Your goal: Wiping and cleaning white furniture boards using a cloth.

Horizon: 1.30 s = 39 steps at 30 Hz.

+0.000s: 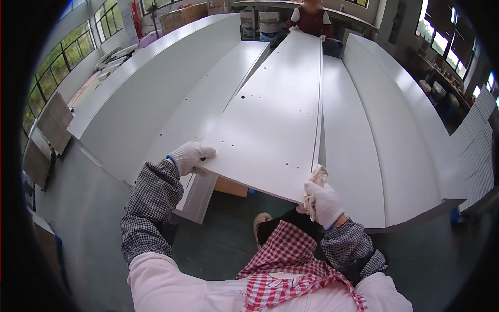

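The long white board [275,114] served as the landmark; it ran lengthwise away from the person, tilted a little, with small drilled holes scattered over its face and a narrow groove near its right edge.

Far left of the board, brown panels [52,125] leaned by the windows above a grey floor [99,208]. Nearer, a wide stack of white boards [156,73] lay to the board's left, and a narrower white panel [208,104] sat just beside and below it.

At the board's near left corner, the left hand [189,156], in a white glove with a checked sleeve, was closed on the edge, thumb on top and fingers underneath.

At the board's near right corner, the right hand [321,200], also gloved, gripped the edge with a crumpled pale cloth [314,179] pressed between glove and board.

At the board's far end another person [311,18] in a dark red top held that end with both gloved hands.

To the right of the board lay more white boards [395,130], side by side, reaching out to the room's right wall.
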Each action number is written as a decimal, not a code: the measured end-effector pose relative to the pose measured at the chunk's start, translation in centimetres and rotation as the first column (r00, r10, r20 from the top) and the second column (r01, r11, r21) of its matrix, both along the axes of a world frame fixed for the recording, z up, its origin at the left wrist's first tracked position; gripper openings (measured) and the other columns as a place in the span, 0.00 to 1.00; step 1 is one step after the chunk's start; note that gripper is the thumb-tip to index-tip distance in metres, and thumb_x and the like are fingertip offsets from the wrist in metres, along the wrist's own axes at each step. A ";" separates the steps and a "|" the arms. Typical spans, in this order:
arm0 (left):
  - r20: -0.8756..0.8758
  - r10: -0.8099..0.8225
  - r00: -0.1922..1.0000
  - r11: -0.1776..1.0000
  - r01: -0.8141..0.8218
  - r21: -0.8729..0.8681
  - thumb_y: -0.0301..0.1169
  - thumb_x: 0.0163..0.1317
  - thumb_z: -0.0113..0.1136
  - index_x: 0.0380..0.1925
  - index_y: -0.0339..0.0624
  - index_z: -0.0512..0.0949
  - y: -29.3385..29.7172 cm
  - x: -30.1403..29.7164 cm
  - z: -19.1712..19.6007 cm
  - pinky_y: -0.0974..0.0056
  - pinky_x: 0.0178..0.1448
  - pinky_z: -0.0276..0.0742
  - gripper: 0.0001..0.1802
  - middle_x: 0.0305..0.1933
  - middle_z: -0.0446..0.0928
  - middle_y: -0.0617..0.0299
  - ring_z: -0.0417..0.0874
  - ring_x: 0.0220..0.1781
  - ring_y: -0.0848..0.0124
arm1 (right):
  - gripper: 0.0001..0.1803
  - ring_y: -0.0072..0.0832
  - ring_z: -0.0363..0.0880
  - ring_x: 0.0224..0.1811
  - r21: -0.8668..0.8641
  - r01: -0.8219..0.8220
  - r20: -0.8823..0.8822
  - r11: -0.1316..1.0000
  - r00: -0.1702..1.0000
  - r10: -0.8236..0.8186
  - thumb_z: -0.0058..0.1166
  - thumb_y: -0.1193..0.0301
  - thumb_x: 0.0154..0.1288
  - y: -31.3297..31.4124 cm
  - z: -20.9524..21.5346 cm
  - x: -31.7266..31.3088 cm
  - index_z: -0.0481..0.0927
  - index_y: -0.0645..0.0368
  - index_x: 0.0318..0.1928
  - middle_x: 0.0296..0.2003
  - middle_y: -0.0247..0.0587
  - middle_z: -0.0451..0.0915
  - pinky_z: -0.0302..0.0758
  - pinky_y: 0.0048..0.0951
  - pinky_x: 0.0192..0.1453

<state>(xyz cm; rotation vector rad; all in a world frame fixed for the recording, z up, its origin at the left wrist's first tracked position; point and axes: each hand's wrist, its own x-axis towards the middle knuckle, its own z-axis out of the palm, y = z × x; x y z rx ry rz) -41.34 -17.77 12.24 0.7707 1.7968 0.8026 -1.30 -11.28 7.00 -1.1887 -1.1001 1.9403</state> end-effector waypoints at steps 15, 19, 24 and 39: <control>-0.195 0.307 0.932 0.944 -0.323 -0.060 0.61 0.72 0.58 0.59 0.34 0.80 -8.5 -11.1 -13.1 0.56 0.31 0.88 0.37 0.45 0.85 0.49 0.88 0.39 0.60 | 0.32 0.25 0.84 0.31 -0.007 -0.222 0.215 0.975 0.952 0.218 0.65 0.64 0.70 -5.0 -4.3 -14.1 0.68 0.63 0.67 0.38 0.40 0.83 0.82 0.30 0.31; -0.531 0.111 0.840 0.978 -0.187 -0.092 0.67 0.75 0.45 0.62 0.33 0.79 -10.5 -16.4 -16.2 0.46 0.61 0.82 0.44 0.57 0.84 0.41 0.85 0.59 0.46 | 0.34 0.28 0.86 0.33 -0.038 -0.238 0.256 0.971 0.936 0.240 0.63 0.61 0.68 -6.0 -6.2 -17.4 0.68 0.62 0.68 0.39 0.42 0.84 0.84 0.33 0.35; -0.695 -0.002 0.719 0.955 -0.205 -0.216 0.68 0.77 0.34 0.65 0.37 0.78 -11.3 -16.9 -17.4 0.47 0.77 0.68 0.45 0.68 0.78 0.38 0.75 0.73 0.42 | 0.30 0.29 0.85 0.39 0.006 -0.315 0.462 0.949 0.843 0.276 0.63 0.62 0.69 -6.3 -9.1 -20.3 0.69 0.61 0.65 0.43 0.41 0.83 0.83 0.33 0.43; -0.712 -0.498 0.495 0.661 -0.314 -0.681 0.65 0.79 0.24 0.64 0.40 0.81 -9.2 -16.5 -13.3 0.41 0.69 0.75 0.46 0.68 0.79 0.42 0.79 0.71 0.47 | 0.43 0.26 0.87 0.34 -0.115 -0.419 0.290 0.901 0.853 0.434 0.62 0.59 0.67 -6.9 -12.6 -22.2 0.61 0.59 0.77 0.42 0.41 0.86 0.83 0.30 0.41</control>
